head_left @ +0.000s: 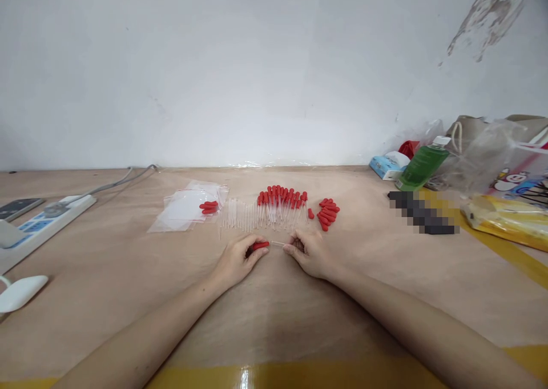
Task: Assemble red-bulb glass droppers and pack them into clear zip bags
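My left hand is closed on a red rubber dropper bulb, its end pointing right. Between the fingertips of my right hand is a thin clear dropper tube, whose end lies close to the bulb; whether they touch I cannot tell. Just beyond my hands lies a row of clear tubes. Beside it are several droppers with red bulbs fitted. Loose red bulbs are heaped to the right, and a few more rest on clear plastic bags at the left.
A power strip with a grey cable, a phone and a white device lie at the left. At the right are a green bottle, a tissue pack and a yellow package. A wall stands behind.
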The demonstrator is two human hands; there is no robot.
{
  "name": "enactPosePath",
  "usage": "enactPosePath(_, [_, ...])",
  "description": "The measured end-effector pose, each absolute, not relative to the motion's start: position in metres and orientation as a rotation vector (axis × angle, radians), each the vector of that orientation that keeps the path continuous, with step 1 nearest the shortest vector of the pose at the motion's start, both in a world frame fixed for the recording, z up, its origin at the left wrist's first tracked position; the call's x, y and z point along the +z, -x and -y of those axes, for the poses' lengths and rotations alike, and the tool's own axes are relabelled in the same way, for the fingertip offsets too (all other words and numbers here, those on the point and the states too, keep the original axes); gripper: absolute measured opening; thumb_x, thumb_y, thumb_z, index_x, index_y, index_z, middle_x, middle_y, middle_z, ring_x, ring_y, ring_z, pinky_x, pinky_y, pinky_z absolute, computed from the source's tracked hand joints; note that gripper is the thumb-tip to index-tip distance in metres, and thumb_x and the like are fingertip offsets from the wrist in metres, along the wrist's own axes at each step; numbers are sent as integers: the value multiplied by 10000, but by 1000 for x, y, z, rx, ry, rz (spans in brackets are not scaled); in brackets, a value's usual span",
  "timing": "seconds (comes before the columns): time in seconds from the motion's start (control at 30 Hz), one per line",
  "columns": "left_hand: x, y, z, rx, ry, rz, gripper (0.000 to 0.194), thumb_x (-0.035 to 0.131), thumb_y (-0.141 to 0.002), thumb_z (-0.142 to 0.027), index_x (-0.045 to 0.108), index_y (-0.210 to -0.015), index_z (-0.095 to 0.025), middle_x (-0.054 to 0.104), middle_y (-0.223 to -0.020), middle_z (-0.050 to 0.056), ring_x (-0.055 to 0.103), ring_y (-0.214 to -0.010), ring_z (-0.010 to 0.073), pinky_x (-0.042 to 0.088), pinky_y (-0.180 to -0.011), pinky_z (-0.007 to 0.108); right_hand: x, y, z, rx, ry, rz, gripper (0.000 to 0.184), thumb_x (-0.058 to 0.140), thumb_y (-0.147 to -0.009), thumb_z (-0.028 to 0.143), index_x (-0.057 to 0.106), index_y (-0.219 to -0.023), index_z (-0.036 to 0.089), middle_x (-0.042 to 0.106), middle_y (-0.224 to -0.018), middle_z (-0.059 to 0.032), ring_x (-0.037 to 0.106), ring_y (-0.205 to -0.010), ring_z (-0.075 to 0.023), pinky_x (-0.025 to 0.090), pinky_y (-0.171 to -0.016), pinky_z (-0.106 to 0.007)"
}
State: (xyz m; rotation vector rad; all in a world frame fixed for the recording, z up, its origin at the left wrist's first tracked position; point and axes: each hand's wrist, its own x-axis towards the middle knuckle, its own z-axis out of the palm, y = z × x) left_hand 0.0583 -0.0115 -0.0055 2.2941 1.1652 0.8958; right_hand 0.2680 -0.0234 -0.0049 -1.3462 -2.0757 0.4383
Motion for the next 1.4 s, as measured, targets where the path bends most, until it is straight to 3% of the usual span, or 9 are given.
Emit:
enactPosePath(0.33, [-9,-58,10,957,-2273,-1149,183,522,-823,-323,592,-946,-208,660,-886,8,611,-785,143,482,-725,270,-1,-264,26,490,1241,2150,138,492,-835,313,550,-809,190,605,-679,25,518,-619,-104,308,-719,-286])
enactPosePath(0.63, [-6,-61,13,940,-2334,-1055,156,488,-850,-297,593,-910,-198,639,-857,8,587,-789,130,454,-723,248,-1,-274,17,29,1022,2334,230,396,-882,254,608,-809,203,621,-716,7,502,-674,-110,175,-869,-345])
enactPosePath(1.0, [-2,-64,7,871,-2600,-1012,188,422,-872,-308,547,-849,-169,565,-757,29,523,-697,140,417,-643,256,3,-265,20,-140,1066,2307,290,359,-888,282,599,-758,185,610,-695,-11,459,-645,-116,180,-744,-322])
enactPosePath(1.3, [2,-64,2,858,-2982,-934,167,441,-859,-272,586,-854,-189,635,-778,32,553,-791,169,342,-867,378,-4,-256,18,-110,1092,2356,309,320,-901,259,583,-759,178,622,-686,-21,439,-590,-115,216,-691,-314])
enactPosePath(1.4, [1,-64,1,942,-2979,-1053,152,478,-842,-270,615,-888,-225,644,-915,36,543,-922,192,284,-954,432,0,-255,20,-79,1103,2383,280,316,-902,233,584,-848,175,630,-770,-44,480,-660,-135,244,-697,-308])
